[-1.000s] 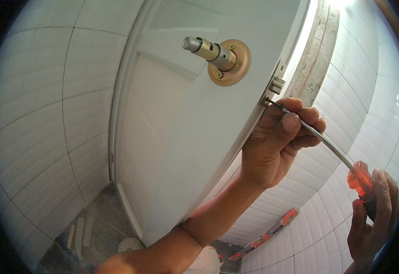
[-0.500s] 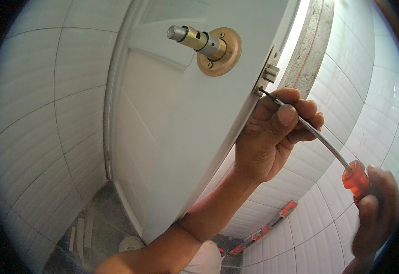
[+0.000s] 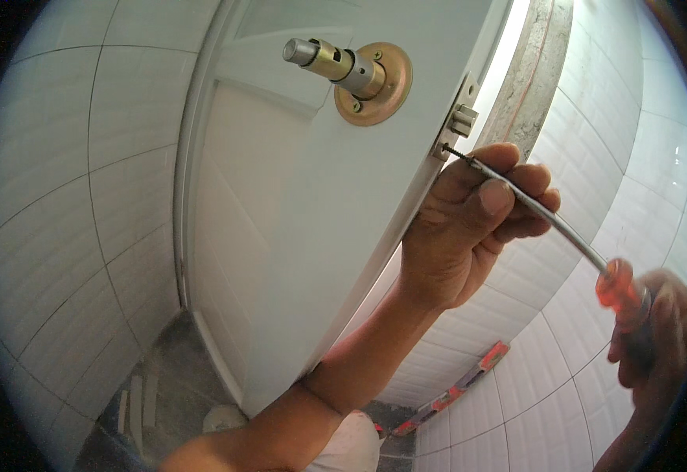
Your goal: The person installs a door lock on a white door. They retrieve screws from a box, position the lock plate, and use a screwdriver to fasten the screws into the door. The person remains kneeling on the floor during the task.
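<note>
My left hand [image 3: 453,244] is closed, its thumb and fingers around the front of a screwdriver's shaft [image 3: 571,230]. At the screwdriver's tip is a dark screw [image 3: 458,153]; its point meets the lower hole of the latch plate [image 3: 441,147] on the door's edge. A latch bolt [image 3: 463,120] juts out above that hole. My right hand [image 3: 662,330], slightly blurred, grips the red-orange screwdriver handle [image 3: 620,287] at the far right. On the white door's [image 3: 343,204] face, a brass and steel lock spindle [image 3: 331,61] stands out from a round rose [image 3: 397,82] held by two screws.
White tiled walls [image 3: 36,197] rise on both sides. Bare concrete [image 3: 534,71] edges the opening beyond the door. A red level [image 3: 453,389] leans along the right wall's foot. Pale strips [image 3: 136,413] lie on the dark floor [image 3: 190,362] at lower left.
My right hand has shifted its hold on the screwdriver handle, which sits a little higher and farther right. The left hand keeps its grip at the shaft, and the screw stays at the hole.
</note>
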### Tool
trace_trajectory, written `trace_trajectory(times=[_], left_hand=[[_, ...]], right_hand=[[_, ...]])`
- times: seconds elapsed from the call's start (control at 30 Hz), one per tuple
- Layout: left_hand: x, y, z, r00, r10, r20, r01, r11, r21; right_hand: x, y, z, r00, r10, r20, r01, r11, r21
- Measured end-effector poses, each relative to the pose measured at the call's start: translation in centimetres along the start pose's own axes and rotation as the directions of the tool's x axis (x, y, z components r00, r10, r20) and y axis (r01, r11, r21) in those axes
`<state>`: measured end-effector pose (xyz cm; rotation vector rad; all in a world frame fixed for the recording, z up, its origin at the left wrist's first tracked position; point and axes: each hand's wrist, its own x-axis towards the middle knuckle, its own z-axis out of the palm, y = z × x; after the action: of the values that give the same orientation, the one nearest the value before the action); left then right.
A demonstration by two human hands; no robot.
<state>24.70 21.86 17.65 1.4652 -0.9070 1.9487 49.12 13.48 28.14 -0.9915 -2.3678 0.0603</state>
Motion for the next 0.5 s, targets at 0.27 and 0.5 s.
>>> trace_trajectory(times=[0.27, 0.5], left_hand=[[0.2, 1.0, 0.5, 1.000, 0.018, -0.007, -0.017, 0.993, 0.115], [0.3, 0.3, 0.6, 0.998, 0.061, -0.015, -0.060, 0.997, 0.048]], right_hand=[[-0.6, 7.5, 3.5, 0.520, -0.847, -0.109, 0.338, 0.321, -0.885], [-0.1, 1.0, 1.7, 0.916, -0.360, -0.177, 0.330, 0.927, -0.180]])
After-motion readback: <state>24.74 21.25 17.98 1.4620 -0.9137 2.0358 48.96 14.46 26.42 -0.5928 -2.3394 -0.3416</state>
